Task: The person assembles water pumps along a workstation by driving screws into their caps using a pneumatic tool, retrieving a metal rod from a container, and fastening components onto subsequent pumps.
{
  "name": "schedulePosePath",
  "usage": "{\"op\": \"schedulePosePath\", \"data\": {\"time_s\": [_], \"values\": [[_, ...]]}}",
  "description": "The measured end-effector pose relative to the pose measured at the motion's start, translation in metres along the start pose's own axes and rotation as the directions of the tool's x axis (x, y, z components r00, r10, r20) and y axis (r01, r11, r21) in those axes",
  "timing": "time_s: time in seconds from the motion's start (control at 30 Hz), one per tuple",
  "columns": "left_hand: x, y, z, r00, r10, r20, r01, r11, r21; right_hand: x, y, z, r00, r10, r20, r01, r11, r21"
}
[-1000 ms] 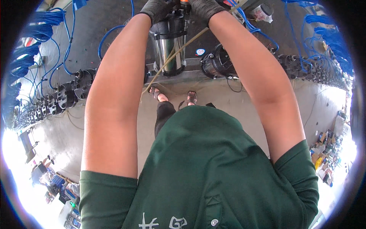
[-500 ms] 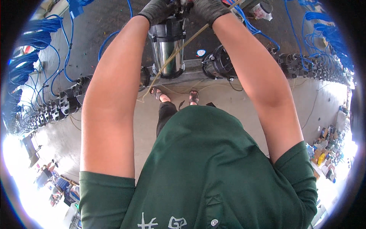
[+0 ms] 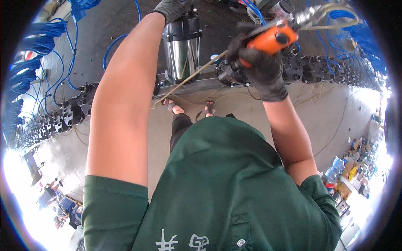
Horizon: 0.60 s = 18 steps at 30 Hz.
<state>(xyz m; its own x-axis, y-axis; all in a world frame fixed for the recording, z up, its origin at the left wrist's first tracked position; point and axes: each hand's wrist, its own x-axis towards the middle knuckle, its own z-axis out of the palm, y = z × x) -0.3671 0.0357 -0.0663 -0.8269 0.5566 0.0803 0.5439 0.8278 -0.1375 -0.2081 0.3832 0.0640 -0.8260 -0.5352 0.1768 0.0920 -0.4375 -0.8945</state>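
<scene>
My left hand point(image 3: 172, 8), in a dark glove, rests on top of an upright steel pump cylinder with a black cap point(image 3: 182, 50) on the workbench. My right hand point(image 3: 259, 69), also gloved, grips an orange and black hand tool point(image 3: 272, 37) raised in front of my chest. A tan hose point(image 3: 188, 77) runs from the tool's metal fitting down past the cylinder. A black motor unit point(image 3: 230, 73) lies just behind my right hand.
A long row of black pump units point(image 3: 63, 115) lines the bench edge to the left, and more of the black pump units point(image 3: 326, 67) to the right. Blue hoses point(image 3: 37, 46) hang in bundles at both sides. My sandalled feet point(image 3: 190, 108) stand on the concrete floor. Boxes and bottles point(image 3: 347, 171) sit lower right.
My right hand has pulled back from the top of the cylinder toward me, bringing the orange tool with it. My left hand stays on the cylinder's cap.
</scene>
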Motion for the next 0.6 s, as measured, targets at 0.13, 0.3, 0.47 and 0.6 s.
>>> {"op": "schedulePosePath", "data": {"time_s": [0.13,0.3,0.47,0.6], "values": [[0.016,0.014,-0.007,0.98,-0.161,-0.114,0.141,0.976,-0.165,-0.044,0.017,-0.034,0.995,0.076,-0.068,-0.079,0.996,-0.037],[-0.084,-0.082,0.003,0.948,-0.317,-0.022,0.318,0.942,0.105,-0.034,0.021,0.004,0.991,0.134,0.013,-0.134,0.981,0.143],[-0.005,-0.018,0.001,0.795,-0.546,0.265,0.567,0.51,-0.647,-0.046,0.024,-0.041,0.989,0.149,0.007,-0.149,0.989,-0.003],[0.026,0.029,-0.03,0.747,-0.548,0.376,0.617,0.363,-0.698,-0.053,0.025,-0.064,0.992,0.129,0.008,-0.127,0.988,-0.093]]}}
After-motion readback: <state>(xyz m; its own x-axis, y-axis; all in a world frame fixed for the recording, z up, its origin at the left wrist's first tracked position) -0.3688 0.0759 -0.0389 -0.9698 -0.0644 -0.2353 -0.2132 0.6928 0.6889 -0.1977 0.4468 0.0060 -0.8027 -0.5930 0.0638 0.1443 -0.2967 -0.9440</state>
